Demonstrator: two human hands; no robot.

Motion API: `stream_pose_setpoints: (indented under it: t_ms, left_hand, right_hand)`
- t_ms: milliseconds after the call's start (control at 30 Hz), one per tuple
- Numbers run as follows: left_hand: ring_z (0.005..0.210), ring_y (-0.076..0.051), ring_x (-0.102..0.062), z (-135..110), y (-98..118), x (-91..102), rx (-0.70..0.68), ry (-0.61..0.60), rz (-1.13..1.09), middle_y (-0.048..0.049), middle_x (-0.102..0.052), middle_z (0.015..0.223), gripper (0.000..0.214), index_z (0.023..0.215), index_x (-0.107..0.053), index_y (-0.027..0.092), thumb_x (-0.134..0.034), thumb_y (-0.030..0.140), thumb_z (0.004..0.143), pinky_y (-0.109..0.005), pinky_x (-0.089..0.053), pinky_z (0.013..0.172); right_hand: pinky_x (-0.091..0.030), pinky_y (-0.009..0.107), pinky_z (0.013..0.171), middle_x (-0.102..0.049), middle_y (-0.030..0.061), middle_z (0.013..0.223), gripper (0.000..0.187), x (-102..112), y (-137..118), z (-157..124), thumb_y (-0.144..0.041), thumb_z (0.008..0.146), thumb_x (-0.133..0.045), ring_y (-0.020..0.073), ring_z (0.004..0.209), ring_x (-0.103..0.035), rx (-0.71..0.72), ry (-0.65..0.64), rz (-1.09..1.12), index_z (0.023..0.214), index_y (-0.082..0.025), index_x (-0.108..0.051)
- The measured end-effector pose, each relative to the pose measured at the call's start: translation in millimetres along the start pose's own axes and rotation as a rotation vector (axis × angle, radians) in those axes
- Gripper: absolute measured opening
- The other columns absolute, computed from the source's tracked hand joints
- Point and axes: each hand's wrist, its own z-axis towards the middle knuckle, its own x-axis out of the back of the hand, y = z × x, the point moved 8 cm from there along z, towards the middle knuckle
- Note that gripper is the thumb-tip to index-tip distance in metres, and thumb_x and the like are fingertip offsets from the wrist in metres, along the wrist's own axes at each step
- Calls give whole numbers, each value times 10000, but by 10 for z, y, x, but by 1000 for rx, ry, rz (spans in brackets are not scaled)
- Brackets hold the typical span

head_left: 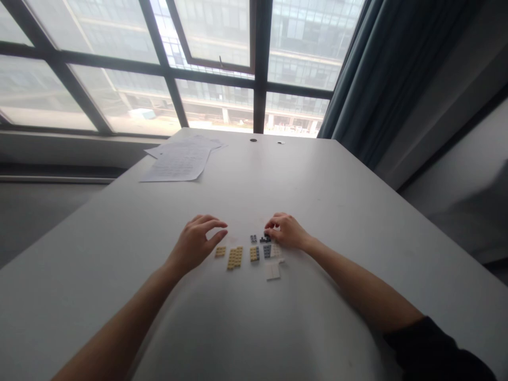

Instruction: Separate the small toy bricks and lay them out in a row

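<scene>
My left hand (pixel 198 238) hovers over the table with its thumb and fingers apart and nothing between them. Just right of and below its fingertips lie a small tan brick (pixel 220 252) and a larger group of tan studded bricks (pixel 235 258). My right hand (pixel 286 230) is closed in a pinch on a small black brick (pixel 266 235), partly hidden by the fingers. Around it lie a grey studded brick (pixel 253 239), a tan-and-grey pair of bricks (pixel 254 254), a dark grey brick (pixel 267 251), pale studded bricks (pixel 277 251) and a smooth white tile (pixel 272 271).
Printed sheets of paper (pixel 177 161) lie at the table's far left. Two small round fittings, one dark (pixel 253 140), sit near the far edge of the white table (pixel 301 185). Beyond stand framed windows, with a blue-grey curtain (pixel 369 79) on the right.
</scene>
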Motion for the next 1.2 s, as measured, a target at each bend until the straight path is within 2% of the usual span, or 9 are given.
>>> stream_pose_setpoints:
  t_ms: [167,333,467,567,700,867,967,1100,1200]
  left_hand:
    - [920,-203,-599,-281,-248,219,63,177,51,-40,-664,947,253,942,-682,212,-541,408,866,-313,-484,802]
    - [908,-199,-602,-623,-322,220,51,171,87,-41,-648,945,210,893,-669,203,-537,365,874,-326,-473,853]
    - [848,-187,-606,-752,-189,155,-40,104,85,-40,-649,886,176,844,-660,195,-542,323,866,-313,-483,811]
    - [812,-180,-598,-753,-103,98,-126,42,98,-38,-655,864,152,848,-663,196,-542,287,865,-314,-475,786]
    - [816,-178,-600,-736,-114,98,-141,33,93,-41,-658,873,153,858,-664,197,-539,284,865,-309,-474,782]
    - [834,-183,-607,-730,-138,121,-133,55,72,-43,-663,878,161,860,-665,201,-537,300,865,-304,-479,786]
    - [835,-183,-605,-723,-149,96,-133,41,69,-41,-665,879,164,861,-665,204,-534,304,866,-306,-478,786]
    - [838,-183,-606,-720,-171,64,-131,20,73,-37,-670,883,170,862,-671,214,-538,319,860,-309,-476,792]
    - [838,-184,-605,-723,-184,58,-123,8,71,-43,-674,884,175,862,-671,216,-532,323,863,-311,-474,791]
  right_hand:
    - [-445,272,728,-634,27,842,101,294,9,-205,-220,829,-632,135,755,-561,-24,209,72,890,-181,-701]
    - [-456,256,646,-614,30,818,94,457,-22,-843,-218,854,-581,139,724,-551,-55,361,183,843,-185,-669]
    - [-439,243,595,-600,17,778,97,332,1,-1383,-212,859,-571,128,666,-537,-151,268,249,810,-191,-652]
    - [-457,259,639,-613,23,800,100,299,-6,-1586,-212,865,-562,137,692,-551,-179,259,220,828,-194,-654]
    - [-481,312,748,-634,52,866,103,284,-175,-1585,-198,863,-560,180,826,-574,-83,319,57,902,-189,-655]
    - [-479,376,843,-642,91,997,206,117,-474,-1537,-209,869,-552,215,943,-561,120,271,-170,1054,-173,-634]
    - [-457,396,908,-637,104,1098,279,69,-494,-1523,-230,885,-533,226,1035,-544,134,245,-249,1148,-166,-600]
    - [-388,439,1009,-552,118,1316,477,-23,-487,-1426,-354,904,-521,263,1218,-455,141,154,-324,1333,-149,-479]
    - [-363,441,1036,-539,106,1347,484,-92,-493,-1353,-397,915,-497,267,1246,-442,129,84,-332,1336,-160,-487]
